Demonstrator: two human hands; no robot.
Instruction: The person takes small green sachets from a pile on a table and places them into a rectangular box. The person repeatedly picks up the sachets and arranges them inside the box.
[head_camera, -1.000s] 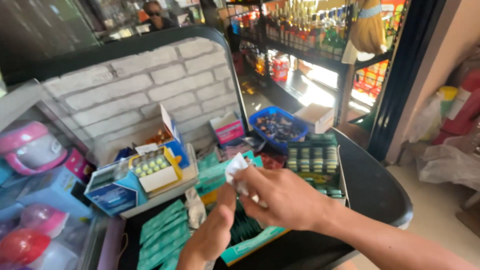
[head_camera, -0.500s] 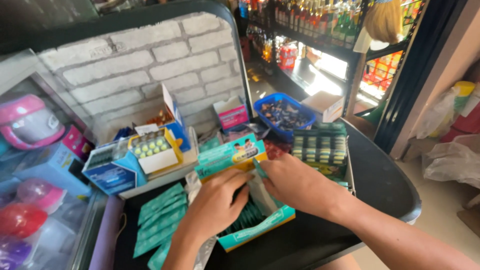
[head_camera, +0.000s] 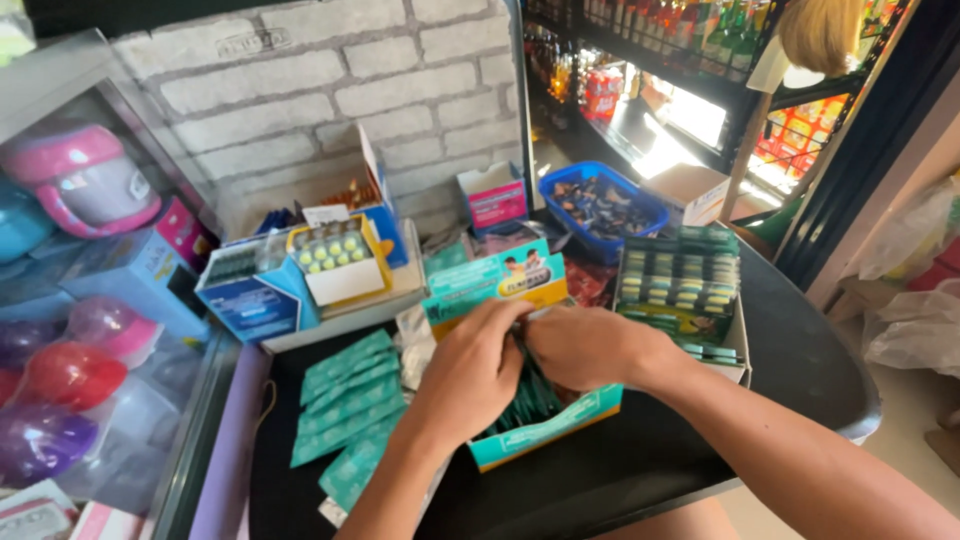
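Note:
Both hands reach into an open teal carton (head_camera: 545, 432) with an upright lid, which stands on the black counter (head_camera: 800, 370). My left hand (head_camera: 470, 370) and my right hand (head_camera: 580, 345) meet above the dark green sachets (head_camera: 530, 400) packed in the carton, fingers closed around them. What exactly each finger grips is hidden by the hands. A row of loose teal sachets (head_camera: 350, 385) lies on the counter left of the carton.
Right of the carton stands a box of green blister strips (head_camera: 680, 280). Behind are a blue basket (head_camera: 600, 205), a pink box (head_camera: 495, 200), a yellow-capsule box (head_camera: 335, 255) and a blue box (head_camera: 250, 290). A glass case with toys (head_camera: 80, 190) is at left.
The hands have come down from holding a small white item in the air into the teal carton. The view has shifted closer to the counter.

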